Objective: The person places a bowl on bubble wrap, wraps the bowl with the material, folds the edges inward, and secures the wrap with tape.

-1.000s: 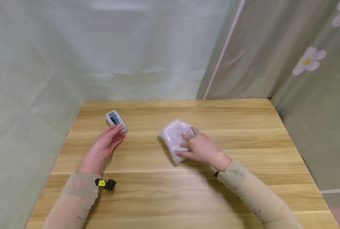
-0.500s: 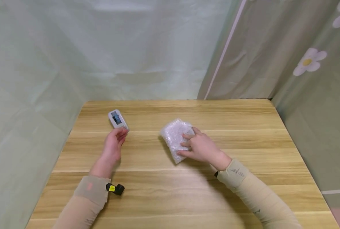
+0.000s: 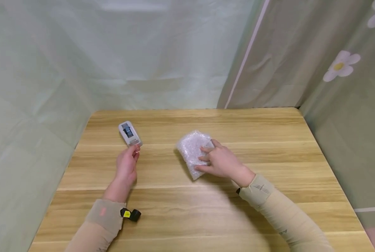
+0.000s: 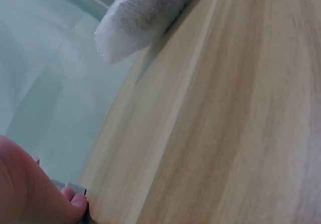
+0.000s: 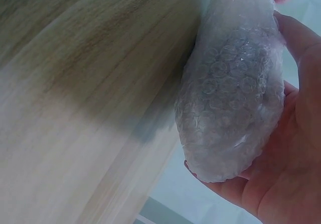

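A flat bundle in bubble wrap (image 3: 190, 148) lies mid-table in the head view. My right hand (image 3: 224, 161) grips it from the right, its fingers spread across the top. The right wrist view shows the wrap (image 5: 230, 96) close up, with fingers (image 5: 225, 190) curled round its edge. To the left is a small grey-white tape dispenser (image 3: 127, 130) with a dark opening in its middle. My left hand (image 3: 126, 167) is at the dispenser's near end, thumb and fingers pinching what seems a glinting bit of clear tape. In the left wrist view the fingertips (image 4: 75, 206) partly hide the dispenser.
The wood-grain table (image 3: 187, 217) fills the lower part of the head view. Behind it hangs a pale green curtain (image 3: 162, 63), and a grey-green one with flowers (image 3: 340, 66) hangs at the right. A small black camera (image 3: 135, 215) sticks out from the left wrist.
My left hand has shifted right and towards me, its fingertips now at the dispenser's near end instead of over it. The right hand and the wrapped bundle have stayed in place.
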`<action>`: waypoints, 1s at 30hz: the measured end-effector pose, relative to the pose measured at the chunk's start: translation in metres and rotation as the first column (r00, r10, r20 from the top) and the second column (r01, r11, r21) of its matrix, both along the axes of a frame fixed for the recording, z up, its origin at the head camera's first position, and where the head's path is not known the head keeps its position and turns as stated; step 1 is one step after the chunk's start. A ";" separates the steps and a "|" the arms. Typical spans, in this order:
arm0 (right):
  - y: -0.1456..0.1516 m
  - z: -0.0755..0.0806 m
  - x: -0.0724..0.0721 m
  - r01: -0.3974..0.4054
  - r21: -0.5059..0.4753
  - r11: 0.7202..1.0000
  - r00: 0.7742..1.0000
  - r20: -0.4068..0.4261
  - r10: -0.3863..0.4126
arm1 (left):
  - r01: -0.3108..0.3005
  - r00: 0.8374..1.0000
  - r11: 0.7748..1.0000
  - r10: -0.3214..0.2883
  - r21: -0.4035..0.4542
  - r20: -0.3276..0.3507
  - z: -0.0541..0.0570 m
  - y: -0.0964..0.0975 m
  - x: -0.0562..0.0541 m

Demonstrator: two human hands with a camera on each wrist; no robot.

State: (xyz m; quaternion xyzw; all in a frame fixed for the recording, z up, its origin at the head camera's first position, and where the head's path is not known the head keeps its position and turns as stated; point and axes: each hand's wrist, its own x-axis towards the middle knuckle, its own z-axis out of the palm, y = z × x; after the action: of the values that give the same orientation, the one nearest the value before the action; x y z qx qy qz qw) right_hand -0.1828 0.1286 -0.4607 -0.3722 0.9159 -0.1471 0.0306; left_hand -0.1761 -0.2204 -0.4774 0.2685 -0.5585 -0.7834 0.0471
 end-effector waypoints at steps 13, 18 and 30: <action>0.002 0.002 0.004 0.002 0.001 1.000 1.000 0.018 -0.002 | 0.093 0.993 0.995 -0.091 -0.031 0.071 -0.004 -0.011 0.000; 0.003 0.001 0.003 0.001 -0.005 1.000 1.000 0.018 -0.001 | 0.178 0.974 0.982 -0.166 -0.069 0.157 -0.004 -0.020 -0.001; 0.001 0.003 0.005 -0.004 -0.002 1.000 1.000 0.022 0.005 | 0.247 0.953 0.917 -0.172 -0.313 0.249 -0.006 -0.027 -0.006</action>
State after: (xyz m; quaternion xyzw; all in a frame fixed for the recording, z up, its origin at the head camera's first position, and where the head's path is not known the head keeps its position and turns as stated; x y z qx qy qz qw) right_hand -0.1783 0.1295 -0.4575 -0.3727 0.9145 -0.1520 0.0405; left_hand -0.1825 -0.2478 -0.4835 0.2784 -0.7128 -0.6415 -0.0531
